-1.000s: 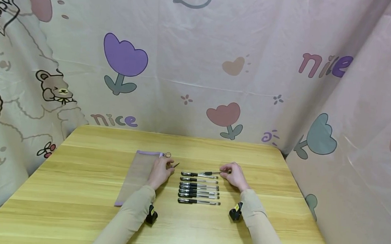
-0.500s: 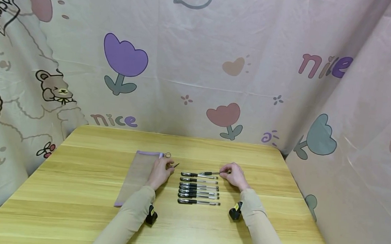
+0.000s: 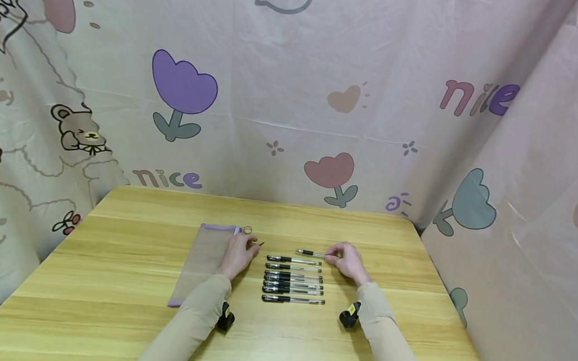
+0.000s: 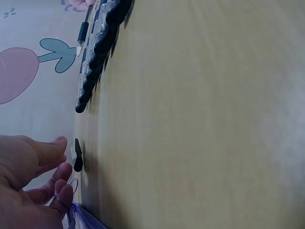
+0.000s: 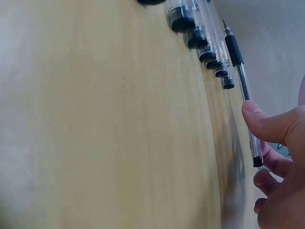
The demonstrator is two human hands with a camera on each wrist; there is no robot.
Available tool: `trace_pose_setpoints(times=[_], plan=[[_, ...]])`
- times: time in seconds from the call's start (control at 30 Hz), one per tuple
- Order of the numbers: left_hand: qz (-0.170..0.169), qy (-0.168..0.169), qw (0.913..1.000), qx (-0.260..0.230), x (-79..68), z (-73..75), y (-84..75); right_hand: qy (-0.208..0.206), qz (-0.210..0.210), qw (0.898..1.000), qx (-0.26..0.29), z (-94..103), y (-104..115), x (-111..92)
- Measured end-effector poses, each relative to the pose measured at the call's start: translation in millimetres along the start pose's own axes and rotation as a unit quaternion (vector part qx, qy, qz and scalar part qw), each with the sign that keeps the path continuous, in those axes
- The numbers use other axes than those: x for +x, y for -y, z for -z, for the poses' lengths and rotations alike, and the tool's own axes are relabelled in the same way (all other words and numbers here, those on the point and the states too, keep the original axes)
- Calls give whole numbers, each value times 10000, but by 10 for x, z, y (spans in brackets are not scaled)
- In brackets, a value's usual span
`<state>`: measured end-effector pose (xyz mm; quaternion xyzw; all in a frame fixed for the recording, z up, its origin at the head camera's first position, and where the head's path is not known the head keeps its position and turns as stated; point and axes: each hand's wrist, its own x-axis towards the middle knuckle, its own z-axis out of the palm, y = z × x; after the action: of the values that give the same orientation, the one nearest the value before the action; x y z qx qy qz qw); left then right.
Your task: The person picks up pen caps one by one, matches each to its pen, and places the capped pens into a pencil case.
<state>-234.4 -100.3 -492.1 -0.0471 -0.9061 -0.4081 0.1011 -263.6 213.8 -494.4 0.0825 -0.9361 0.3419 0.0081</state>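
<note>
In the right wrist view my right hand [image 3: 345, 258] pinches the clear barrel of an uncapped gel pen [image 5: 235, 51] between thumb and fingers. Its bare tip points left, past the far end of a row of capped gel pens [image 3: 293, 268]. My left hand [image 3: 237, 254] lies over the top right corner of a mesh zip pouch [image 3: 193, 263] with lilac edging. Just beyond its fingertips a black pen cap [image 4: 77, 155] lies on the table; the left wrist view shows a gap between fingers and cap.
A ring [image 3: 247, 229] sits at the pouch's top corner. The wooden table [image 3: 86, 278] ends at a patterned curtain [image 3: 275, 90] behind and at the sides. Black wrist cameras [image 3: 349, 314] hang beneath both sleeves.
The uncapped pen in my right hand has risen slightly and turned more level, so its tip no longer overlaps the farthest capped pen. Less of the dark cap shows beyond my left fingers.
</note>
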Motion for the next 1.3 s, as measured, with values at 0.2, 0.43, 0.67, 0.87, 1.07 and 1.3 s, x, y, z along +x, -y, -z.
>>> trace_pose_setpoints(times=[0.2, 0.43, 0.67, 0.87, 1.07, 1.3], plan=[[59, -59, 9999, 69, 49, -35, -17, -144, 42, 9995, 261, 15, 38, -75], [221, -50, 9997, 18, 128, -78, -1, -261, 84, 9990, 341, 29, 55, -133], [296, 19, 9995, 120, 163, -93, -12, -287, 43, 9989, 366, 23, 55, -164], [373, 67, 9991, 184, 183, -114, -26, -341, 26, 9989, 330, 14, 48, -159], [373, 75, 9990, 252, 192, -127, -31, -357, -21, 9987, 356, 13, 28, -166], [137, -39, 9994, 322, 190, -133, -46, -351, -88, 9988, 342, 11, 29, -172]])
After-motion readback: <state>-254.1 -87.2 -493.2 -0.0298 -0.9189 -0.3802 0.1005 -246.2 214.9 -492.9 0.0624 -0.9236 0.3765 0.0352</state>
